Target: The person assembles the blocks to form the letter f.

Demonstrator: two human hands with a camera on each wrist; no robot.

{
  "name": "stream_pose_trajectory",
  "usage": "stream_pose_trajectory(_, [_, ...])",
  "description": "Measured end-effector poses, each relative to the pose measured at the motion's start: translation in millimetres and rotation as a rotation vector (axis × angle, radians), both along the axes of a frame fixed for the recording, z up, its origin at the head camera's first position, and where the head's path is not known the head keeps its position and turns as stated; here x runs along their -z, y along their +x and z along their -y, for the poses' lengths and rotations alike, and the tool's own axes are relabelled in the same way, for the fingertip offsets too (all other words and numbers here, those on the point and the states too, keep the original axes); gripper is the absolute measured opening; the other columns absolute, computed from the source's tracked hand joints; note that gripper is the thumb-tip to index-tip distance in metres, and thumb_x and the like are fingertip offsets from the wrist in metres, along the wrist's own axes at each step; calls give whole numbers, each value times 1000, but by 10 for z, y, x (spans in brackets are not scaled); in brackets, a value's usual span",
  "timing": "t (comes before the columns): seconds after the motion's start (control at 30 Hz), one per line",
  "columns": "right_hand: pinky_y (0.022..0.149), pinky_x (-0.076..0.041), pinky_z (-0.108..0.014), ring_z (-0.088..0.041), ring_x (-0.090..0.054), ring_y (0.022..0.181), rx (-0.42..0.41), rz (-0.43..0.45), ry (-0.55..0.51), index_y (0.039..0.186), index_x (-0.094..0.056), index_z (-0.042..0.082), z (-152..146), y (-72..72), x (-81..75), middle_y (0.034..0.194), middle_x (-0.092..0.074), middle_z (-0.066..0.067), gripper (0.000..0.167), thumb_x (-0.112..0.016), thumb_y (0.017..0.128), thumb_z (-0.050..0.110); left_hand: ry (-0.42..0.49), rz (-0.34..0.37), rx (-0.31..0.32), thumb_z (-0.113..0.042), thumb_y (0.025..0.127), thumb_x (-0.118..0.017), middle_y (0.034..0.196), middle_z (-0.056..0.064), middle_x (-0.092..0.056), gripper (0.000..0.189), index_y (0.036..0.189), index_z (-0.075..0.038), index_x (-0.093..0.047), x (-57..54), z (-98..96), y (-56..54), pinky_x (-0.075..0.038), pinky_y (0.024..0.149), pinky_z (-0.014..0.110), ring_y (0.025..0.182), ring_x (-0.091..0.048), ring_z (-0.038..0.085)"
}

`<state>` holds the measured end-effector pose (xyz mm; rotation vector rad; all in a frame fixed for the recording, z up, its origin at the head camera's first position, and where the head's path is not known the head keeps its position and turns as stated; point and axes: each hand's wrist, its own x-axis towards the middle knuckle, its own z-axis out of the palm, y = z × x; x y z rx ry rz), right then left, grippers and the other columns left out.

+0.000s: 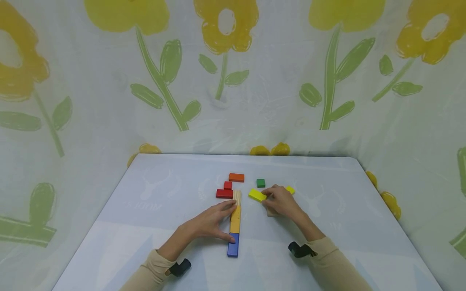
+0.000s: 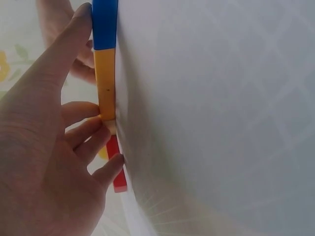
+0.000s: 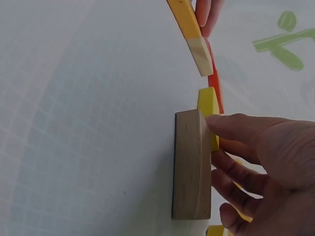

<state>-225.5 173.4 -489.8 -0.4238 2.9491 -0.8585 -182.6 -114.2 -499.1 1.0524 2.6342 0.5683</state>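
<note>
A row of blocks runs away from me: a blue block (image 1: 233,250), an orange-yellow block (image 1: 236,221) and a pale wooden block (image 1: 237,196). Along its left side lies my left hand (image 1: 211,221), thumb on the blue block and fingertips by the joint between the orange-yellow and pale blocks. My right hand (image 1: 283,201) pinches the right end of a yellow block (image 1: 256,195) between thumb and index finger. Nearer me, a plain wooden block (image 3: 191,167) sits beside that yellow block, partly under the hand in the head view. Another yellow block (image 1: 290,189) shows behind the right hand.
Left of the row's far end lie a long red block (image 1: 224,194) and a small red block (image 1: 227,185). Farther back are an orange block (image 1: 236,177) and a small green block (image 1: 260,183). The white table (image 1: 145,210) meets a flower-patterned curtain (image 1: 269,113) at the back.
</note>
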Motion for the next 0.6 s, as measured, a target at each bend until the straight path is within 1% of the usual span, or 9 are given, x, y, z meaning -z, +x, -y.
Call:
stream_pose_trajectory(0.3, [82, -52, -34, -17, -58, 89, -30, 15, 30, 118, -72, 10, 67, -65, -16, 104, -67, -6, 35, -76, 85, 16, 4, 4, -4, -73, 73, -68, 164, -1, -23, 105, 154, -17, -32, 40, 4, -9, -38, 116, 46, 149, -29, 23])
stream_pose_trajectory(0.6, [79, -51, -29, -15, -55, 87, -20, 71, 53, 121, -71, 15, 143, -129, -27, 101, -64, -3, 34, -74, 87, 17, 5, 8, -12, -73, 73, -69, 164, -1, -24, 104, 154, -18, -32, 18, -1, -10, -37, 117, 46, 149, -29, 22])
